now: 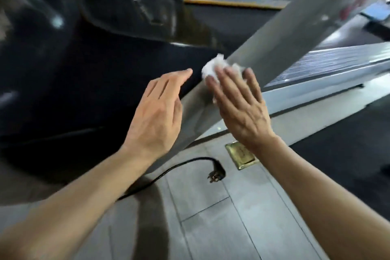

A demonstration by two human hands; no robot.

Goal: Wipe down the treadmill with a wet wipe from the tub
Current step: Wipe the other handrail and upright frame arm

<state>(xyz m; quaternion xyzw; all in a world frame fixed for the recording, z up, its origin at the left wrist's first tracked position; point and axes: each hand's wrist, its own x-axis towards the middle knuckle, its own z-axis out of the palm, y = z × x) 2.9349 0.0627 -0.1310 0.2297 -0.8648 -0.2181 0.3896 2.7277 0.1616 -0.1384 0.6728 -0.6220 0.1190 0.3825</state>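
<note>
The left hand (pixel 157 110) hovers beside the left edge of the treadmill's grey upright post (pixel 285 48), fingers straight and close together, holding nothing. The wet wipe (pixel 211 67) sits bunched on the post's face, just beyond the right hand (pixel 240 107), whose flat, slightly spread fingers press it down. The wipe appears light, soft and limp; it is best controlled under flat fingers rather than pinched. No tub or other container is visible. A loose power plug (pixel 214 176) lies on the floor tiles.
</note>
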